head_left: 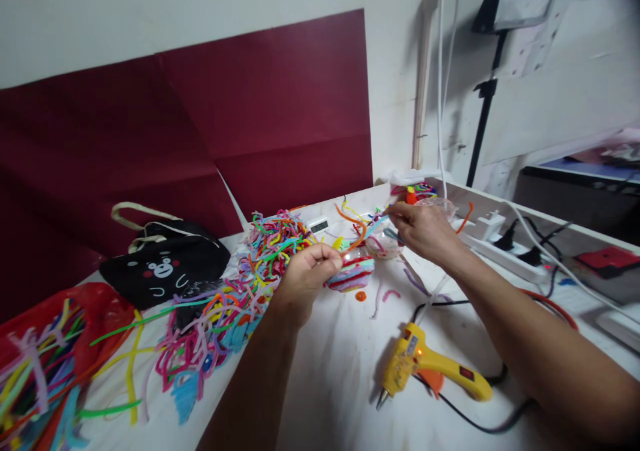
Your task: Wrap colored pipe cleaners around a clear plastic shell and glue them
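Note:
My left hand (313, 271) is closed on the rim of a small clear plastic bowl (354, 272), whose side is wrapped in red, white, mint and purple fuzzy stripes. An orange pipe cleaner (361, 232) curves up beside the bowl's rim. Higher and to the right, my right hand (423, 230) is closed in a pinch, with a light blue pipe cleaner (379, 224) running to its fingertips. Under that hand stands a second clear bowl (384, 244), partly hidden, with loose pipe cleaners around it. A yellow hot glue gun (425, 364) lies nearer me, its light lit.
A heap of coloured pipe cleaners (260, 258) spreads along the left, near a black bag (165, 261) and a red plastic bag (107, 308). At right are a power strip (505, 254) and black cables. A small digital display (319, 226) sits at the back.

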Available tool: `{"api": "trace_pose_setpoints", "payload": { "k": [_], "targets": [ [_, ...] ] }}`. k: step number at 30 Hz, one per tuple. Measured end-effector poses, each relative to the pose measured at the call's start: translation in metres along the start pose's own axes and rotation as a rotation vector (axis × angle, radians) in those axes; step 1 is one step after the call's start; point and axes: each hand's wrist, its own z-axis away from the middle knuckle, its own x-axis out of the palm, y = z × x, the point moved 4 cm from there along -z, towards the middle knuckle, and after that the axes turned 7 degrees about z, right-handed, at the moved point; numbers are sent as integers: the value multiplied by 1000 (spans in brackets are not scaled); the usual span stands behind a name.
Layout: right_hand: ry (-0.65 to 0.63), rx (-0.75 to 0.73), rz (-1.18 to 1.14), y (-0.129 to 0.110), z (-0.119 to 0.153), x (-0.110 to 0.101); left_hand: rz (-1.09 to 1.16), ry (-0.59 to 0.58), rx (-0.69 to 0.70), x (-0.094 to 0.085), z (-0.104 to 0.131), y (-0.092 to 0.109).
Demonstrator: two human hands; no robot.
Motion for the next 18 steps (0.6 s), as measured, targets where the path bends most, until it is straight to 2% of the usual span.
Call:
{"api": "trace_pose_setpoints", "payload": {
  "k": [7, 10, 12, 18],
  "targets": [
    [-428, -127, -295, -30, 7, 10, 5, -80, 41, -1, -1, -4],
    [-536, -180, -493, -40, 12, 12, 14, -96, 40, -1, -1, -7],
    [-547, -167, -609, -45, 13, 13, 10, -90, 49, -2, -1, -7],
    [-456, -64, -833, -53, 15, 16, -33, -94, 55, -2, -3, -7]
  ]
}}
